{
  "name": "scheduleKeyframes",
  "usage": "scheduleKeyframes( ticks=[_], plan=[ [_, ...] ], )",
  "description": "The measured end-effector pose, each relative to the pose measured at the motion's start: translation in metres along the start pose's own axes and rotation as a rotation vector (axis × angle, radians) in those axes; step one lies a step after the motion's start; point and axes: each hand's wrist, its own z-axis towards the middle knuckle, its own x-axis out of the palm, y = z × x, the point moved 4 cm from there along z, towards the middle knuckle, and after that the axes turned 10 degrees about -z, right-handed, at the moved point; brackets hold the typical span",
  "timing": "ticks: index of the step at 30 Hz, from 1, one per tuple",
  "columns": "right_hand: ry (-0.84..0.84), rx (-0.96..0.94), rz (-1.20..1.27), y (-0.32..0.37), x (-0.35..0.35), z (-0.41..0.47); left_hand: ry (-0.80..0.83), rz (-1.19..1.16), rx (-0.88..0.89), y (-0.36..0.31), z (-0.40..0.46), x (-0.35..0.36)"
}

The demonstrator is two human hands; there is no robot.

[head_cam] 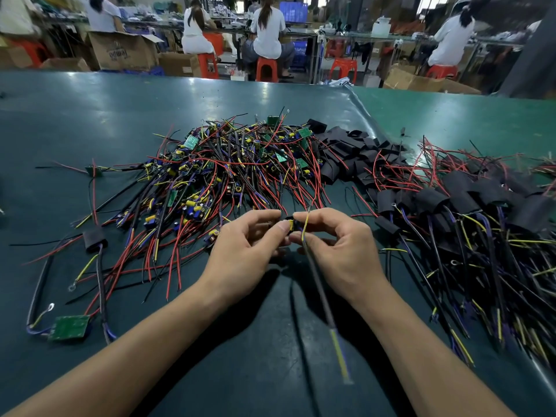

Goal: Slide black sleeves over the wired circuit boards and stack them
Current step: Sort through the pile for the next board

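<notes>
Trailing toward me below my wrists is the cable (326, 308) of the piece I'm working on, its yellow and blue ends blurred and hanging clear of the green table (90, 115). Up at its far end, my left hand (240, 245) and right hand (337, 245) meet fingertip to fingertip, both curled in a narrow pinch on one small wired board (290, 226). Something black shows there between my thumbs, probably a sleeve going on, though most of it is hidden. A yellow wire (306, 222) stands up by my right forefinger.

To do this well, I judge I should gather every lead straight through the sleeve first, then hold the board steady with one hand and draw the sleeve on squarely with the other so no corner snags.

Beyond my hands lies the heap of bare boards (216, 170); loose black sleeves (355, 152) sit to its right, and the finished sleeved ones (469, 200) pile at far right.
</notes>
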Motion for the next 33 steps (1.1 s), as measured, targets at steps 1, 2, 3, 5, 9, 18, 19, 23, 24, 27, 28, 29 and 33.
scheduleKeyframes(
  ticks=[1,2,3,5,9,18,19,23,24,27,28,29,33],
  plan=[
    [-0.012,0.002,-0.024,0.000,-0.001,0.001,-0.004,-0.036,-0.006,0.000,0.000,0.000],
    [-0.019,0.004,-0.029,0.000,-0.001,0.001,-0.014,-0.080,-0.019,0.001,-0.001,0.001],
    [-0.022,0.010,-0.001,0.001,-0.001,0.002,-0.027,-0.123,-0.038,0.001,-0.001,0.001],
    [-0.018,0.037,0.101,0.001,0.000,0.001,-0.052,-0.197,-0.082,0.003,0.000,0.000],
    [-0.019,0.078,0.173,-0.004,0.001,0.002,-0.051,-0.294,-0.158,0.005,0.004,-0.001],
    [-0.053,0.073,0.025,-0.008,-0.001,0.003,0.013,-0.330,-0.138,0.002,0.000,0.001],
    [-0.065,0.083,0.036,-0.008,-0.001,0.003,0.025,-0.351,-0.152,0.001,0.000,0.001],
    [-0.124,0.086,0.078,-0.006,-0.001,0.001,0.088,-0.369,-0.184,0.001,-0.002,0.002],
    [-0.137,0.047,0.055,-0.003,-0.001,0.000,0.097,-0.379,-0.190,0.000,-0.003,0.003],
    [-0.058,0.033,0.012,-0.002,0.004,-0.002,0.114,-0.435,-0.205,-0.001,-0.004,0.005],
    [0.008,0.074,0.036,-0.003,0.007,-0.001,0.127,-0.464,-0.209,-0.002,-0.004,0.006],
    [0.072,0.097,0.051,-0.002,0.010,-0.001,0.141,-0.492,-0.211,-0.003,-0.004,0.007],
    [0.143,0.113,0.131,0.006,0.012,-0.003,0.193,-0.579,-0.253,-0.005,-0.007,0.010]
  ],
)
